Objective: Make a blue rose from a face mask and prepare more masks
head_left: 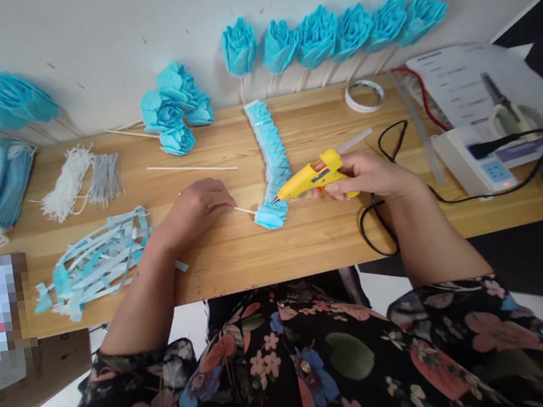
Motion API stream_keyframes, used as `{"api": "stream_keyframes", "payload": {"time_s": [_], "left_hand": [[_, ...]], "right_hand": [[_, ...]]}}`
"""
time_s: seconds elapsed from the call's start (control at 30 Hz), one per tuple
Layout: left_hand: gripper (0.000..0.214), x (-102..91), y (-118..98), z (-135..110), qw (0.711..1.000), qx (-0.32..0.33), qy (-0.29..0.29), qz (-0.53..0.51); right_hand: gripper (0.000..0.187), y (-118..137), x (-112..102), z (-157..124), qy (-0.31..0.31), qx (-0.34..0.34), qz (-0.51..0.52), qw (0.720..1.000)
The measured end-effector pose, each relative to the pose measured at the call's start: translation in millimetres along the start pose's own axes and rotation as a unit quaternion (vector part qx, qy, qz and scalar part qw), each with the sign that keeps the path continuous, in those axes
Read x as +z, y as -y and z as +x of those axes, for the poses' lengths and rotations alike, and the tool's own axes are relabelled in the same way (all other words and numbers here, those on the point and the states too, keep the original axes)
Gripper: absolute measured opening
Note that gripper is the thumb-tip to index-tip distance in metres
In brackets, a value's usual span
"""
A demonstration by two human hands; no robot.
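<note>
In the head view, the left hand (pixel 205 203) pinches a thin, pale wooden stick (pixel 245 210) at nine o'clock from the near end of a blue, folded, cloth-like strip (pixel 271 149). The stick meets that end, perhaps so the fingers are out of the way. The strip lies on the brown wooden surface (pixel 228 256), running up to twelve o'clock, likely so its folds are easy to reach. The right hand (pixel 371 174), apart from the left, wraps round a yellow plastic glue gun (pixel 311 176). Its tip points to eight o'clock, right by the strip; I cannot tell if they touch. At three o'clock, a black plug (pixel 488 147) sits in a white box (pixel 468 166), maybe to heat the gun. Blue flowers (pixel 321 35) stand by the wall at one o'clock, probably so their petals don't get squashed.
</note>
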State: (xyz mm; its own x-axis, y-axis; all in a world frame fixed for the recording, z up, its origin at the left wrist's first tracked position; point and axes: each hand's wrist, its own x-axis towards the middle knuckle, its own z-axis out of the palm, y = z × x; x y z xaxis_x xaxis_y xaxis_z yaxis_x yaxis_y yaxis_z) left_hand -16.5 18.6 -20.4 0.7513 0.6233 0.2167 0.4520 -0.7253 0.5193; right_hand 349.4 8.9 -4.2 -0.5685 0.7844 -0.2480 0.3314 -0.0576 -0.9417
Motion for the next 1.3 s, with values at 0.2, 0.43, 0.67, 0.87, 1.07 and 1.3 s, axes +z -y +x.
{"api": "stream_keyframes", "payload": {"time_s": [0.2,0.43,0.67,0.87,1.07,1.3], "left_hand": [[0.032,0.3,0,0,1.0,-0.01,0.003,-0.01],[0.032,-0.6,1,1,1.0,-0.021,0.016,-0.007],[0.03,-2.0,-1,1,1.0,-0.018,0.019,0.014],[0.027,0.0,-1,2,1.0,-0.014,0.012,0.008],[0.022,-0.2,-3,2,1.0,-0.025,0.006,0.016],[0.02,-0.1,-1,2,1.0,-0.025,0.013,0.003]], "right_hand": [[0.038,-1,6,7,0.023,0.013,-0.059,0.998],[0.039,1,9,7,-0.039,-0.017,-0.024,0.999],[0.041,3,-1,-1,-0.118,-0.02,0.03,0.992],[0.04,0,-7,2,-0.118,-0.033,0.055,0.991],[0.038,8,-18,-3,-0.103,0.0,0.032,0.994],[0.039,-12,1,-6,-0.137,-0.005,0.102,0.985]]}}
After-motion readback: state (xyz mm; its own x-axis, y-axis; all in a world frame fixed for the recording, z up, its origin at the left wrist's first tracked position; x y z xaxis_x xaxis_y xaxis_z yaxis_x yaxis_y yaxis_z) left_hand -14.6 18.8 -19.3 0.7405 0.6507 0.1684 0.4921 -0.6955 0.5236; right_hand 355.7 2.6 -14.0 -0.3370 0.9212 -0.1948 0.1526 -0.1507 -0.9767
